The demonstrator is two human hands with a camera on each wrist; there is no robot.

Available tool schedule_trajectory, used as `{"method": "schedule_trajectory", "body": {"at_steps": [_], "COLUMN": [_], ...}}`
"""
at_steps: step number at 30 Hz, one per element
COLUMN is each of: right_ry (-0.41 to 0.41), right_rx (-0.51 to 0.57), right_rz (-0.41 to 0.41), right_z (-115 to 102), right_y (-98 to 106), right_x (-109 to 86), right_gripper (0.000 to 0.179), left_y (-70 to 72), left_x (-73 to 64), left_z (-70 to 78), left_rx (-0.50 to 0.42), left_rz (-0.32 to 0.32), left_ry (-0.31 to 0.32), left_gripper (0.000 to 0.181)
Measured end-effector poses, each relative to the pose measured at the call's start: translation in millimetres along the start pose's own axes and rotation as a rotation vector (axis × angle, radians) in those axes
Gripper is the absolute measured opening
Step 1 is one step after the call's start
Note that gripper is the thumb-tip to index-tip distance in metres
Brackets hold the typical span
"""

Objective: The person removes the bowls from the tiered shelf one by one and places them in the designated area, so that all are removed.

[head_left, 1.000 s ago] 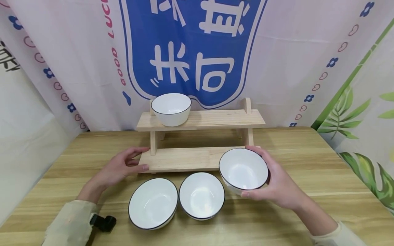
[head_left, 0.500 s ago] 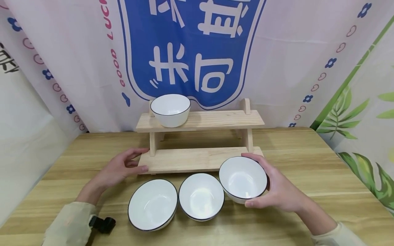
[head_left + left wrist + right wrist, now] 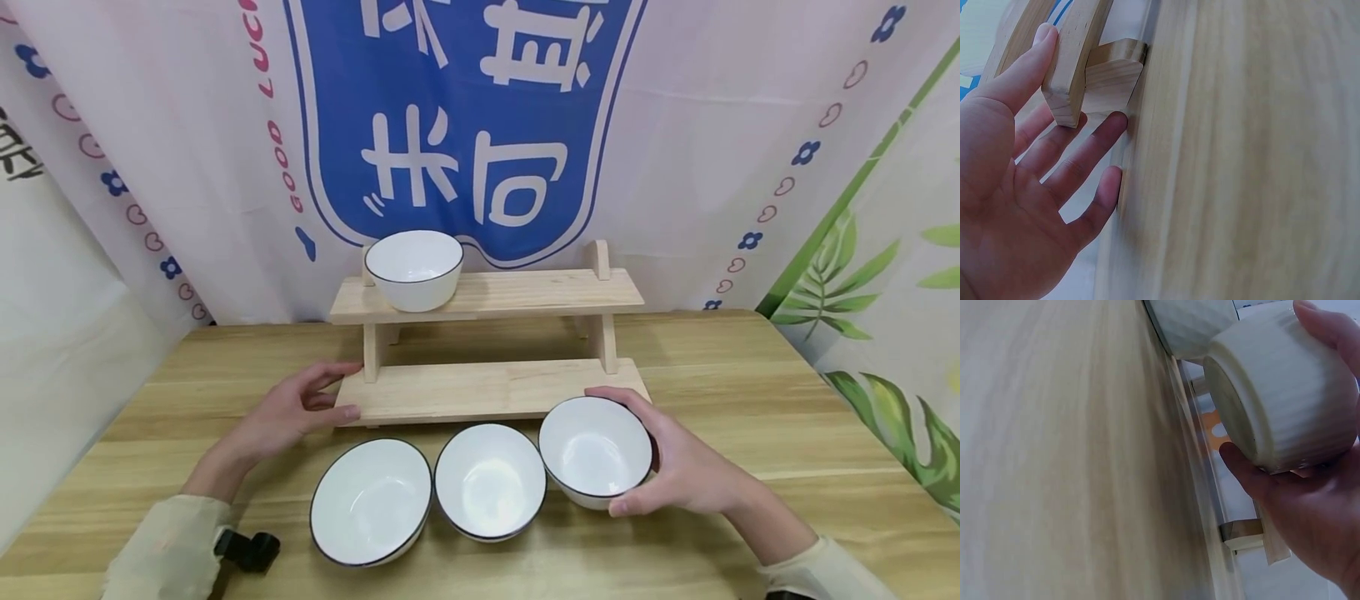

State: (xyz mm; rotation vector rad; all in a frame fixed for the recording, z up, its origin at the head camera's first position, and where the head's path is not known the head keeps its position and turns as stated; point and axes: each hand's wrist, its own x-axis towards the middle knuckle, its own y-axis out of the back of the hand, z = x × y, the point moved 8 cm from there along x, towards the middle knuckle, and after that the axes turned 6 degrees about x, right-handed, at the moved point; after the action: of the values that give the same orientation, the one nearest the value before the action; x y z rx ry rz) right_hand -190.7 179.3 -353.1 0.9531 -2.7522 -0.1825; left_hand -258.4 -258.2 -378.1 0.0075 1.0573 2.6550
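A printed curtain (image 3: 690, 175) hangs behind the table (image 3: 735, 392).

And up on the upper shelf (image 3: 547, 287) there's a long free run for a hand, from the upper bowl (image 3: 416, 282) at the left across to the right peg (image 3: 602, 260), the banner (image 3: 675, 183) closing off the back. Lower down, the lower shelf (image 3: 457, 390) gives a wide lane from above, but the left hand (image 3: 288, 412) blocks its left end, while the left bowl (image 3: 372, 500), middle bowl (image 3: 491, 482) and right bowl (image 3: 595, 450) crowd rim by rim across the low front approach. Out beyond the right hand (image 3: 675, 462), there's generous passing room over the tabletop (image 3: 810, 433)!
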Motion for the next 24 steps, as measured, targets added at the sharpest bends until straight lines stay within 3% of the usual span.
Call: {"method": "schedule_trajectory", "body": {"at_steps": [10,17,24], "right_ry": [-0.007,0.006,-0.035], "right_rx": [-0.100,-0.115,-0.117], "right_rz": [-0.024,-0.065,-0.065], "right_z": [9,10,11], "right_y": [7,5,3], "right_x": [-2.3,-4.4,-6.0], "right_gripper": [0.106,0.106,0.107], "left_y": [-1.2,-1.4,-0.5], "left_x": [0.9,0.8,-0.5], "left_z": [0.0,-0.1,-0.2], "left_rx": [-0.005,-0.006,0.000], "left_rz": [-0.006,-0.010,-0.004], "left_ry": [-0.001,-0.004,-0.003], "left_gripper": [0.074,0.074,0.074]}}
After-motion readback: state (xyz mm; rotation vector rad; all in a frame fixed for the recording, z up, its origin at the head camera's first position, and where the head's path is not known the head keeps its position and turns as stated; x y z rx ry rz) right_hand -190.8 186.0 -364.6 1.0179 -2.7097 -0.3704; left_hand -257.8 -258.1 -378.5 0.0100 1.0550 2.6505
